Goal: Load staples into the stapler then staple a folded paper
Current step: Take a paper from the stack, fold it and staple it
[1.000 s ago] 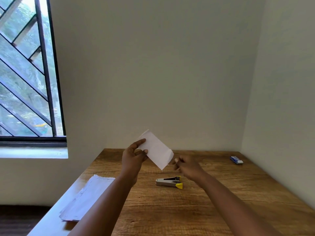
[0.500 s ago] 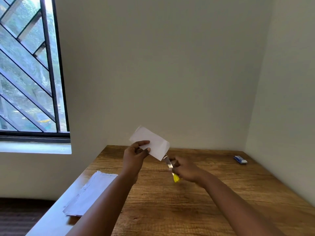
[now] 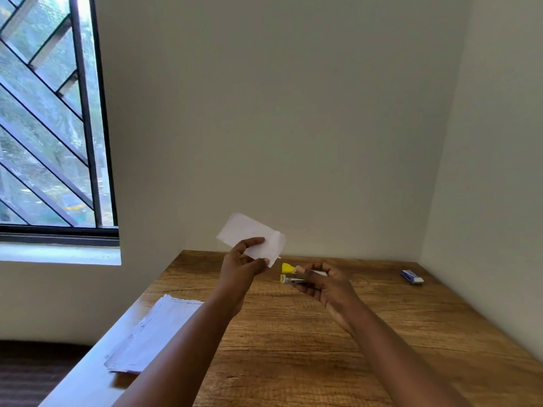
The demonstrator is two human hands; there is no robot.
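Note:
My left hand (image 3: 242,264) pinches a folded white paper (image 3: 249,235) and holds it up above the wooden table (image 3: 367,333). My right hand (image 3: 324,284) grips a small silver stapler (image 3: 291,274) with yellow tips, lifted off the table. The stapler's jaws point left toward the paper's lower right corner, a short gap away. Fingers hide the stapler's rear half.
A stack of white sheets (image 3: 150,330) lies at the table's left edge. A small blue and white staple box (image 3: 411,277) sits at the far right near the wall. Walls close the table at the back and right; a barred window (image 3: 50,118) is on the left.
My right hand picked the stapler up off the table and turned it so its jaws face the paper. The left hand kept the paper raised, shifting it slightly.

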